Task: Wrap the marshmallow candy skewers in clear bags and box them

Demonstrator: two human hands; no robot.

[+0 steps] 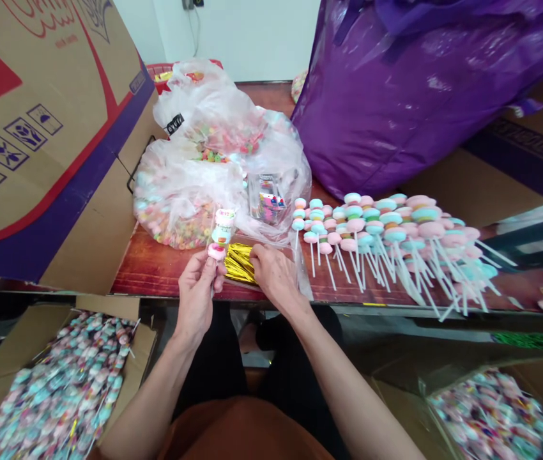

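**Skewer in one hand, ties under the other**

Our left hand [198,291] is clenched around the stick of a candy skewer [221,233], holding it upright over the near edge of the counter [156,271]. Our right hand [275,275] lies on the gold twist ties [239,263] just beside it; we cannot tell whether its fingers have pinched one. We judge this the tie-picking step: next we need a single tie separated and brought to the stick

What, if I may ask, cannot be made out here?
Head view: the right hand covers some gold twist ties, so any pinch is hidden.
Head view: the left hand hides the stick of the candy skewer.
Head view: the bottom-right box of candies is blurred and cut by the edge.
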